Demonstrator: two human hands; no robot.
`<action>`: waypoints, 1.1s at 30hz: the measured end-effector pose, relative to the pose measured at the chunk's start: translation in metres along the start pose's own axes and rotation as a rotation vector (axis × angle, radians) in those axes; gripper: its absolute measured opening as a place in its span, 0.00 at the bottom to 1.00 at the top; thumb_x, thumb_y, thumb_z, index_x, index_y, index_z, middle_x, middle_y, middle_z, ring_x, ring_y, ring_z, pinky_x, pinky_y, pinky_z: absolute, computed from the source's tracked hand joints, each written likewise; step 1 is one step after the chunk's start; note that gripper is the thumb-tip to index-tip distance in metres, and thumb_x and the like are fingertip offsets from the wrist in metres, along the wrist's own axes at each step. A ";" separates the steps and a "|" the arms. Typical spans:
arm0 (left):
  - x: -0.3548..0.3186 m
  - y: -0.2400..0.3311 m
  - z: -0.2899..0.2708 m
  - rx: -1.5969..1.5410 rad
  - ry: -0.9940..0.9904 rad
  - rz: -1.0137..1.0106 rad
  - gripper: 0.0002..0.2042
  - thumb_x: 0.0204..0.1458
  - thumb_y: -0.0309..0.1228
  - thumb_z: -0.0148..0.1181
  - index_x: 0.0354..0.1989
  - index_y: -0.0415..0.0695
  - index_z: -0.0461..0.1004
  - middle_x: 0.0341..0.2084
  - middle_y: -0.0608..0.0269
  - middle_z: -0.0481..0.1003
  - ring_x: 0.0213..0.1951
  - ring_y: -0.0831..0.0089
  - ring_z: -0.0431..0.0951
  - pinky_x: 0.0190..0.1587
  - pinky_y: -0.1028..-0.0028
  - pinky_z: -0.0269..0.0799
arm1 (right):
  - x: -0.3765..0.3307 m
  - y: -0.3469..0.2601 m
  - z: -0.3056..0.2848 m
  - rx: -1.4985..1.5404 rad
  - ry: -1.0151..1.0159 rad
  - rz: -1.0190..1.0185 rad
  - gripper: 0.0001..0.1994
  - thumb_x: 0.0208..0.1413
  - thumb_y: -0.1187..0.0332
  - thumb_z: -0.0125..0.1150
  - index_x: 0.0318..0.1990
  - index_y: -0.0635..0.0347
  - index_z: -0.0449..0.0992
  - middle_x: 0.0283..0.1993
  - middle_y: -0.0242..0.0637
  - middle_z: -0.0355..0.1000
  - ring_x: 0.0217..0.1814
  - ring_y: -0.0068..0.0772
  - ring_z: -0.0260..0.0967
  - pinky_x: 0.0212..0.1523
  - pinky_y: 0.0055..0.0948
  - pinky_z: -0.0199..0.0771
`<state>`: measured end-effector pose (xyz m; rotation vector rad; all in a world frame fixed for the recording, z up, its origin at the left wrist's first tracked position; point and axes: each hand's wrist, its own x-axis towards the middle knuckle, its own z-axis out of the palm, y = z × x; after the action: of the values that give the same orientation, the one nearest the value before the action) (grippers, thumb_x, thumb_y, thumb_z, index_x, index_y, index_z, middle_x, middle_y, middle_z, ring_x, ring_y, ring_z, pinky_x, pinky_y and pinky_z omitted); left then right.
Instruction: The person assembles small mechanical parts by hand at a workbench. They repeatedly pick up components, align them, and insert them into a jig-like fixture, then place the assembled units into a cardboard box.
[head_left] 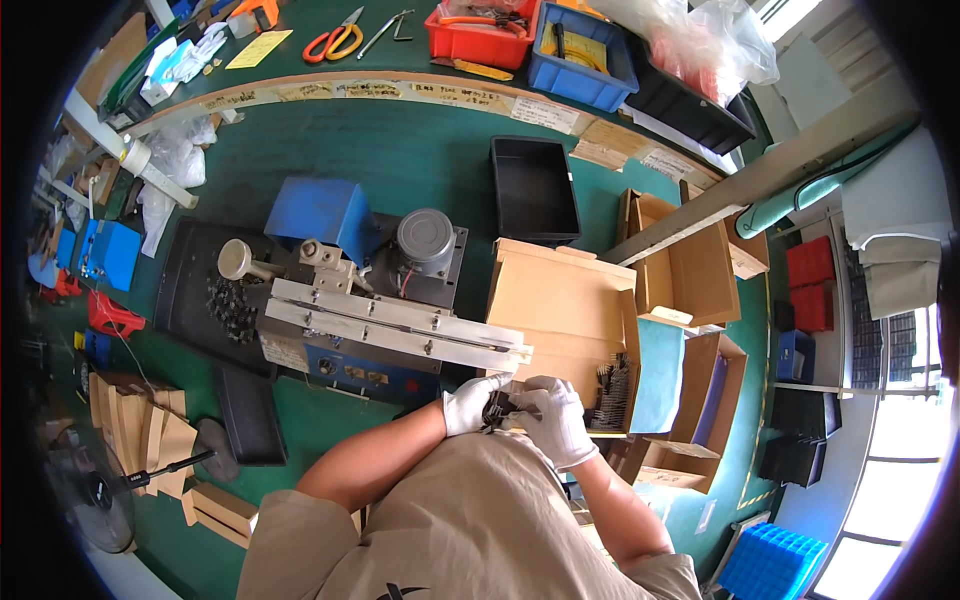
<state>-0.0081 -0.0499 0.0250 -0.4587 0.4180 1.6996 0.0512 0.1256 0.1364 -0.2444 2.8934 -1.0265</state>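
Both my hands wear white gloves and meet close to my body, below the right end of a long metal rail (400,325). My left hand (472,403) is closed around a bunch of small dark parts (494,411), whose exact kind is too small to make out. Against the same bunch, my right hand (553,420) is closed with its fingertips pinched together. Just right of it, rows of similar dark parts (611,393) stand in the corner of an open cardboard box (565,290). The rail belongs to a bench machine with a blue housing (318,215) and a round grey motor (425,235).
A black tray (190,300) with a heap of small dark parts lies left of the machine. Behind the box stands a black bin (535,185). More cardboard boxes (690,250) are at the right, under a slanted metal post (760,185). A fan (100,490) stands at lower left.
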 end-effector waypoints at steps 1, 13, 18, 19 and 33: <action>0.001 -0.001 -0.005 -0.009 -0.020 0.005 0.28 0.68 0.55 0.43 0.52 0.41 0.76 0.43 0.47 0.82 0.39 0.60 0.84 0.33 0.65 0.81 | -0.001 0.003 -0.002 0.113 -0.005 0.051 0.10 0.49 0.74 0.69 0.40 0.59 0.81 0.48 0.47 0.77 0.52 0.49 0.74 0.53 0.40 0.74; -0.007 0.004 0.015 0.150 -0.107 0.027 0.32 0.68 0.56 0.42 0.63 0.36 0.68 0.51 0.43 0.78 0.50 0.54 0.82 0.31 0.74 0.81 | 0.011 0.003 -0.032 0.718 0.195 0.344 0.06 0.65 0.75 0.60 0.45 0.65 0.80 0.42 0.32 0.77 0.31 0.19 0.66 0.35 0.21 0.71; -0.008 0.003 0.019 0.159 -0.098 0.033 0.32 0.69 0.55 0.40 0.63 0.35 0.67 0.50 0.44 0.79 0.47 0.57 0.84 0.29 0.76 0.80 | 0.023 0.015 -0.036 0.559 0.190 0.078 0.13 0.60 0.79 0.61 0.52 0.59 0.81 0.49 0.34 0.76 0.38 0.26 0.70 0.42 0.24 0.73; -0.010 0.003 0.022 0.165 -0.079 0.038 0.32 0.69 0.54 0.39 0.63 0.35 0.68 0.50 0.45 0.79 0.46 0.59 0.84 0.28 0.77 0.80 | 0.025 0.018 -0.035 0.558 0.208 -0.015 0.15 0.59 0.80 0.62 0.53 0.58 0.80 0.48 0.35 0.76 0.38 0.28 0.71 0.42 0.26 0.74; -0.015 0.002 0.022 0.102 -0.074 0.028 0.30 0.70 0.53 0.38 0.64 0.39 0.67 0.48 0.48 0.80 0.41 0.64 0.84 0.25 0.78 0.77 | 0.057 -0.024 -0.058 -0.157 0.041 -0.182 0.20 0.51 0.82 0.57 0.53 0.57 0.77 0.39 0.46 0.76 0.40 0.51 0.76 0.42 0.42 0.77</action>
<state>-0.0096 -0.0521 0.0514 -0.3157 0.4563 1.7085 -0.0086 0.1338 0.1963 -0.5095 3.0386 -0.8346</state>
